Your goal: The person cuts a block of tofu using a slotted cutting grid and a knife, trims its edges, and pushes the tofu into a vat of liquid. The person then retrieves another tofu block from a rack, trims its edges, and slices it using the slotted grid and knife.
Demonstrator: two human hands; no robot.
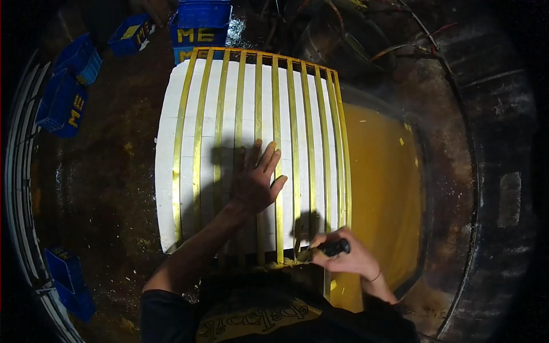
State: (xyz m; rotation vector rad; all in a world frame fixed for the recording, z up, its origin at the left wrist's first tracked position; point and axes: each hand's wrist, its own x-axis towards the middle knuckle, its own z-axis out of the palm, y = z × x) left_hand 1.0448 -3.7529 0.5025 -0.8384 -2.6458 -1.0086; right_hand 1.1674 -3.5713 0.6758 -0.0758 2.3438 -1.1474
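A yellow slatted frame [277,103] lies over white sheets or blocks [167,143]. My left hand [256,180] rests flat on the slats near the middle, fingers spread, holding nothing. At the frame's near edge, toward its right corner, my right hand [346,256] is wrapped round the black handle of a tool [334,247]. The tool's working end points left along the near edge of the frame, and its shape is hard to make out there.
Right of the frame is a basin of yellow-brown liquid [383,188]. Blue crates [200,35] marked "ME" stand beyond the frame, with more blue crates [60,106] at the left. Hoses or cables [394,51] lie at the upper right.
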